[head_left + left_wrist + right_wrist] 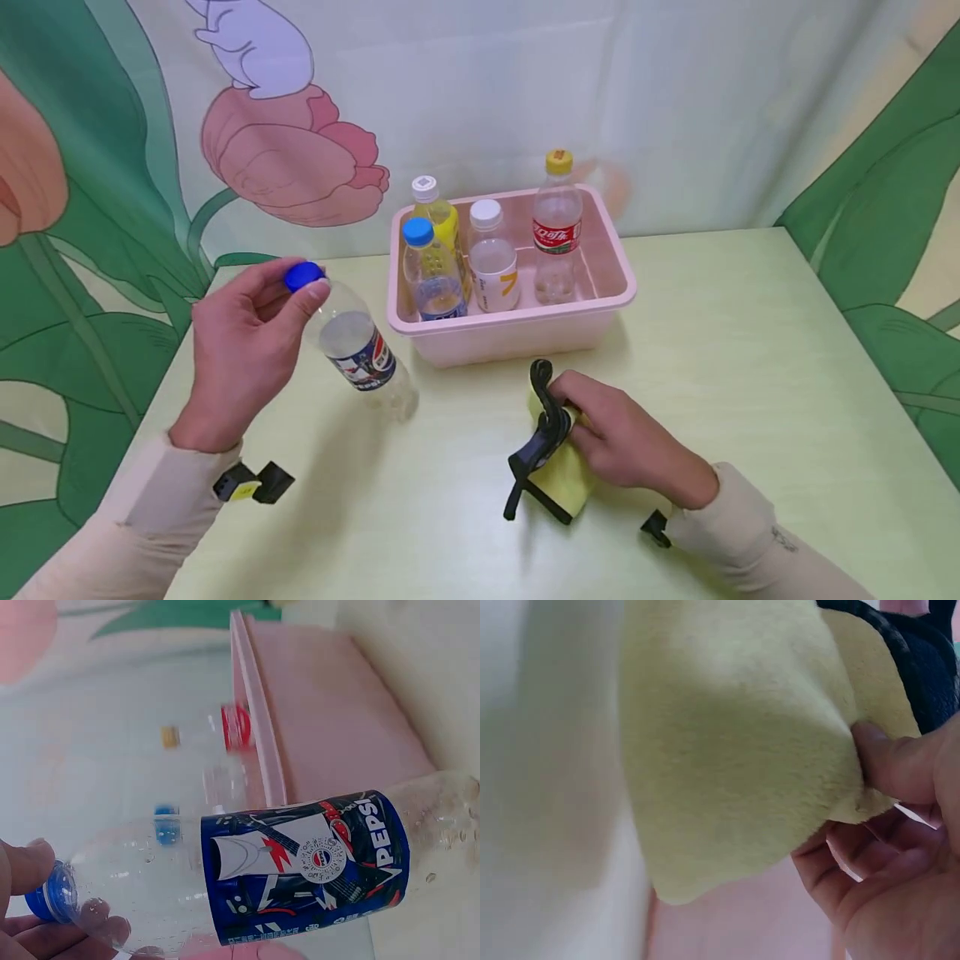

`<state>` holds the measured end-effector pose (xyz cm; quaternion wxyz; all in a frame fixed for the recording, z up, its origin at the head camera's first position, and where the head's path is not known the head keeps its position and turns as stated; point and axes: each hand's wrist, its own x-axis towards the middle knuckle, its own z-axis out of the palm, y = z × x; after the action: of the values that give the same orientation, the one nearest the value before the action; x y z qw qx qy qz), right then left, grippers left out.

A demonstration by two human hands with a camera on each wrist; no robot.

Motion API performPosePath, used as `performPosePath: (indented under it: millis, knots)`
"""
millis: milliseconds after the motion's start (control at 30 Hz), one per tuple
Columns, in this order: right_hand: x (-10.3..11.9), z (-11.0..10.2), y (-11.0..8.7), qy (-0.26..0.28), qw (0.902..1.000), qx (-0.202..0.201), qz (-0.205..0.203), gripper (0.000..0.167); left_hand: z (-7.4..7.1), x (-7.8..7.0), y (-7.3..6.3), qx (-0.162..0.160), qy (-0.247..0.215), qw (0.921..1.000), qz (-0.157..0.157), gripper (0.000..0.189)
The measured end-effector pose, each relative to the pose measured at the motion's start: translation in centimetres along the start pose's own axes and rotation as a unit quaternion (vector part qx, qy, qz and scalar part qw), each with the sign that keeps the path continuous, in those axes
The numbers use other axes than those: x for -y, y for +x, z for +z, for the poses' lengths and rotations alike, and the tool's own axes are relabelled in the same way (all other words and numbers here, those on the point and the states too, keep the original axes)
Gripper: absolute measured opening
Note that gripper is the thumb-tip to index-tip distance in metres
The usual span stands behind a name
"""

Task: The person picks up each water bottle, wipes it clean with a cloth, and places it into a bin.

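Observation:
My left hand (251,333) pinches the blue cap of a clear Pepsi bottle (363,358) between thumb and fingers, left of the pink bin. The bottle tilts, its base toward the right; its dark blue label (307,866) faces the left wrist camera. In my right hand (626,433) is a yellow cloth (566,479) with dark trim, bunched and hanging in front of the bin. Thumb and fingertips grip its edge in the right wrist view, where the soft yellow side (735,750) fills much of the picture and a dark blue part shows behind.
A pink plastic bin (510,333) stands at the back of the pale table (720,358). Several bottles stand in it, among them a yellow-capped cola bottle (557,233), a white-capped bottle (495,267) and a blue-capped bottle (431,271). A printed curtain (480,92) hangs behind.

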<state>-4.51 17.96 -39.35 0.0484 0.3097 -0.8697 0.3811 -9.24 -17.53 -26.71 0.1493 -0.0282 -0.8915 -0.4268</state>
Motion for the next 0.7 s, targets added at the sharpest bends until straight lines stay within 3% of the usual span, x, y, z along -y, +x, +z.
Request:
performPosePath:
  millis: [233, 467, 567, 700]
  knots:
    - [1.3, -1.3, 1.9, 0.007, 0.9949, -0.077, -0.065, 0.040, 2.9, -2.1, -2.9, 0.068, -0.058, 0.9951, 0.044, 0.039]
    - [3.8, -2.3, 3.7, 0.020, 0.9835, -0.121, -0.133, 0.046, 6.3, -3.5, -3.7, 0.119, -0.113, 0.9797, 0.116, 0.039]
    - [4.4, -2.5, 4.3, 0.014, 0.9832, -0.121, -0.136, 0.043, 7.7, -3.9, -3.6, 0.132, -0.136, 0.9703, 0.151, 0.037]
    - [4.2, -2.1, 4.6, 0.003, 0.9879, -0.111, -0.108, 0.039, 9.0, -4.0, -3.6, 0.147, -0.161, 0.9627, 0.160, 0.035]
